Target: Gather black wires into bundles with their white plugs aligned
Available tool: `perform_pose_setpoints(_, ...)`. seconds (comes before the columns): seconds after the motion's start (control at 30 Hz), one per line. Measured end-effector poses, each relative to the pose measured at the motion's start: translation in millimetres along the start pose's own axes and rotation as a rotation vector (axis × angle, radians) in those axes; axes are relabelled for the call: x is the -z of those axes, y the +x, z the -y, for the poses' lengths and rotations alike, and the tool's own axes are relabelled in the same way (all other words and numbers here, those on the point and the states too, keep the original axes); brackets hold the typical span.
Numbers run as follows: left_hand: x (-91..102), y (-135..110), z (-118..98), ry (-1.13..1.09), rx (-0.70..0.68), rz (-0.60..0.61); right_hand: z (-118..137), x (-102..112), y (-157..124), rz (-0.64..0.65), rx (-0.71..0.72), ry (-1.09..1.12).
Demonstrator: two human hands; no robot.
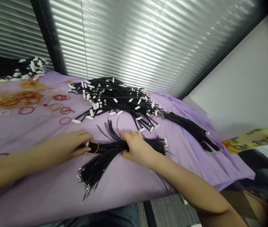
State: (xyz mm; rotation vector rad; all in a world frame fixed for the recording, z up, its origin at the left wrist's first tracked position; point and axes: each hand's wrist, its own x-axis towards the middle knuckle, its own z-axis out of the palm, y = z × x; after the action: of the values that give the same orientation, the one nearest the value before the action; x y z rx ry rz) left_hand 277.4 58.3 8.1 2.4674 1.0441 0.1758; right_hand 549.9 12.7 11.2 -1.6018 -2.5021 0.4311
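Observation:
A bundle of black wires [107, 154] with silvery tips lies on the purple cloth in front of me. My right hand [136, 146] is closed over its middle, thumb on the near side. At the bundle's left end, my left hand [82, 143] pinches a thinner bunch of black wires [92, 147] that has a white end piece and a yellow rubber band [97, 148] around it. Some loose wires fan toward the near left, and a few stick up between the hands. The wire ends on the right spread out beyond my right hand.
A large heap of black wires with white connectors [117, 97] lies behind my hands. Tied wire bundles [188, 124] extend to its right. Yellow and red rubber bands [27, 97] are scattered at left, near another wire pile [13, 67]. Window blinds [124, 41] stand behind the table.

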Motion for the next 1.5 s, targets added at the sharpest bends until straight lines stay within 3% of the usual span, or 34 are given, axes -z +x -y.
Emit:
perform_pose_setpoints(0.13,5.6,0,-7,-0.012,0.052,0.099,1,2,1,0.018,0.02,-0.096)
perform_pose_setpoints(0.37,3.7,1,-4,-0.004,0.047,0.07,-16,25,3,-0.108,0.113,-0.005)
perform_pose_setpoints(0.5,3.2,2,-2,0.005,0.055,0.051,-26,29,6,-0.047,0.164,-0.047)
perform_pose_setpoints(0.67,4.3,3,-3,0.012,0.049,0.046,-39,30,10,-0.111,0.342,0.132)
perform_pose_setpoints(0.87,7.2,3,-2,0.024,0.035,0.033,-41,51,2,-0.27,0.175,0.292)
perform_pose_setpoints(1.0,7.3,5,2,0.021,0.015,0.058,-41,52,3,-0.167,0.241,0.319)
perform_pose_setpoints(1.13,5.6,6,5,0.002,0.009,0.086,-39,37,8,0.044,0.458,0.124)
perform_pose_setpoints(1.2,6.3,6,4,-0.018,-0.001,0.087,-36,29,10,0.104,0.5,0.086)
perform_pose_setpoints(1.37,17.0,0,-4,-0.058,0.039,0.017,-25,19,8,0.065,0.384,0.042)
perform_pose_setpoints(1.5,30.6,-3,-10,-0.21,0.06,-0.144,-16,14,6,0.038,0.278,-0.11)
